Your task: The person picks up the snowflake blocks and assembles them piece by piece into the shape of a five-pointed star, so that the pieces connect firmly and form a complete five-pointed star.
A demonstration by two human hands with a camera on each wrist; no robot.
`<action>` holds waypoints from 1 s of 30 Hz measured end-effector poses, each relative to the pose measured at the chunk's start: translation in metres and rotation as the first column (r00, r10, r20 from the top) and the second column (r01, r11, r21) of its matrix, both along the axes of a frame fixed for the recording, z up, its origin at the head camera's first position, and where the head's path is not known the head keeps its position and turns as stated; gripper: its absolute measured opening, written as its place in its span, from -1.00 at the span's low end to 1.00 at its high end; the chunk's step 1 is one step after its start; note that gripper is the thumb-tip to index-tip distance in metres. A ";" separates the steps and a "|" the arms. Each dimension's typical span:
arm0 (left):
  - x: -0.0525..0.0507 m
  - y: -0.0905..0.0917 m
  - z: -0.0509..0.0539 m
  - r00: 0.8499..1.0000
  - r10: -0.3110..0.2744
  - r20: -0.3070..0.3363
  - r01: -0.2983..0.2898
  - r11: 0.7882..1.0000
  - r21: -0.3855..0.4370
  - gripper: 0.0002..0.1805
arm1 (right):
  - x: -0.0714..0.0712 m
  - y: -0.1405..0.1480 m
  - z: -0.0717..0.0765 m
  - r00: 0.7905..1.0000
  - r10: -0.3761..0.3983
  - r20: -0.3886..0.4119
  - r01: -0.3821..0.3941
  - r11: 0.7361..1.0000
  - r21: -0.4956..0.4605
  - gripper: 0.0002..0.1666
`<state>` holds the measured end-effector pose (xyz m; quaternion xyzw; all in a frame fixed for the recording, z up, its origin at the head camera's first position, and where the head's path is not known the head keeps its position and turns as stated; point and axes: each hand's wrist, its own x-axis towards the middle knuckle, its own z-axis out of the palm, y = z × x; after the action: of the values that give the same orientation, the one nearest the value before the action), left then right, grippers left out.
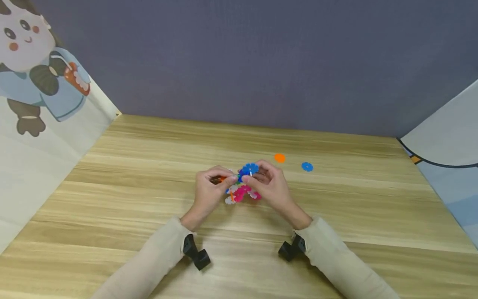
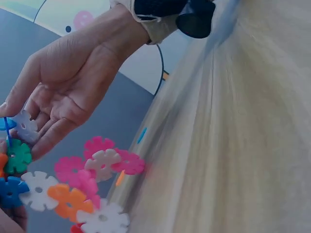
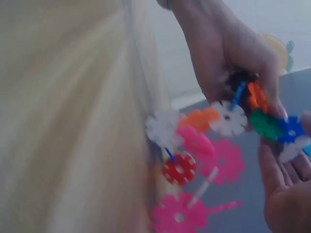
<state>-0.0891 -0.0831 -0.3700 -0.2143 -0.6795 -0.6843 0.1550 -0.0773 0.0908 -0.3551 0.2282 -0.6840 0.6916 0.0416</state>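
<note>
Several flower-shaped plastic discs, slotted together into a branching cluster, hang between two hands: pink discs (image 1: 242, 192), a red disc (image 3: 180, 169), a green disc (image 2: 18, 156) and others in white, orange and blue. The left hand (image 1: 210, 190) pinches the cluster's left side, by an orange disc (image 3: 257, 97). Opposite it, thumb and fingers of the right hand (image 1: 275, 189) pinch the upper part, beside a blue disc (image 1: 250, 168) and a whitish one (image 2: 25, 127). The fingers partly cover the discs between the two hands.
On the wooden table (image 1: 149, 166), beyond the right hand, lie a loose orange disc (image 1: 279, 158) and a loose blue disc (image 1: 307, 166). A dark grey panel (image 1: 239, 62) rises at the back edge, with printed light panels on both sides.
</note>
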 end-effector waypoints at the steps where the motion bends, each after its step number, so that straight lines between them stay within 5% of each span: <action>1: -0.001 0.000 0.000 1.000 -0.006 0.009 0.006 1.000 -0.013 -0.94 | -0.002 0.002 0.000 1.000 0.009 0.004 -0.009 1.000 0.017 -0.66; 5: -0.007 -0.001 0.002 0.997 -0.017 0.078 0.020 0.999 -0.035 -0.92 | -0.010 0.009 0.005 0.998 0.060 0.031 -0.064 0.987 0.148 -0.47; 9: -0.011 -0.002 0.003 0.989 -0.002 0.147 0.005 1.000 -0.019 -0.87 | -0.017 0.014 0.006 0.996 0.071 0.055 -0.085 0.944 0.318 -0.25; 13: -0.013 0.000 0.001 0.982 0.004 0.189 -0.001 1.000 -0.011 -0.85 | -0.023 0.015 0.001 0.998 0.047 0.048 -0.063 0.914 0.400 -0.43; 17: -0.014 0.001 -0.002 0.979 0.013 0.201 -0.012 1.000 -0.007 -0.84 | -0.025 0.015 -0.002 0.998 0.051 0.035 -0.061 0.914 0.401 -0.66; 30: -0.010 0.000 -0.002 0.995 -0.014 0.095 0.033 0.979 -0.202 -0.83 | -0.023 0.017 0.001 0.999 0.002 -0.041 0.014 0.923 0.385 -0.95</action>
<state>-0.0987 -0.0827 -0.3721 -0.2051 -0.7499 -0.6221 0.0922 -0.1007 0.1075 -0.3540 0.2438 -0.8062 0.5389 0.0121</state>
